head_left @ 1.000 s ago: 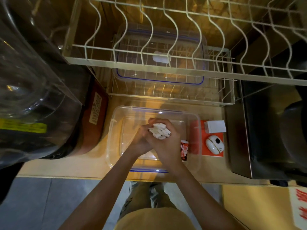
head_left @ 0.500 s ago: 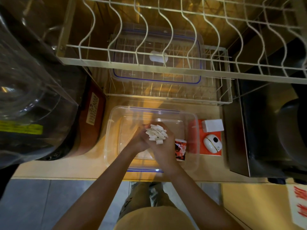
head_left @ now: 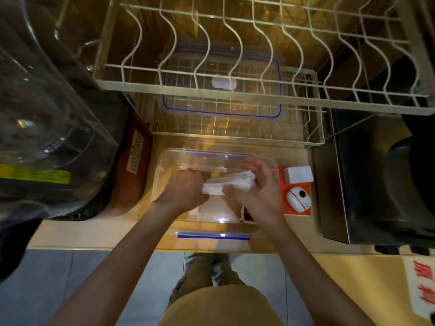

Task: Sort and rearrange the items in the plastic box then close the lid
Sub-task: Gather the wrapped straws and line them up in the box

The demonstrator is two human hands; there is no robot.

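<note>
A clear plastic box (head_left: pixel 164 161) with blue clips stands open on the counter in front of me. Above its middle I hold a bundle of white packets (head_left: pixel 228 183), lying sideways. My left hand (head_left: pixel 186 191) grips the bundle's left end. My right hand (head_left: pixel 259 191) cups its right end, fingers spread around it. A red-and-black packet (head_left: pixel 247 216) shows in the box under my right wrist, beside some pale flat items on the bottom. The clear lid (head_left: pixel 223 90) with a blue seal lies on the lower wire shelf behind the box.
A white wire dish rack (head_left: pixel 235 90) overhangs the counter at the back. Left of the box stand a large clear water jug (head_left: pixel 47 114) and a brown appliance (head_left: pixel 134 165). To the right lie an orange pad (head_left: pixel 282 184) with a white box (head_left: pixel 299 174) and a white round device (head_left: pixel 297 201), then a steel appliance (head_left: pixel 334 196).
The bundle was upright between my clasped hands; now it lies sideways. My hands have spread apart, left hand moving left, right hand moving right.
</note>
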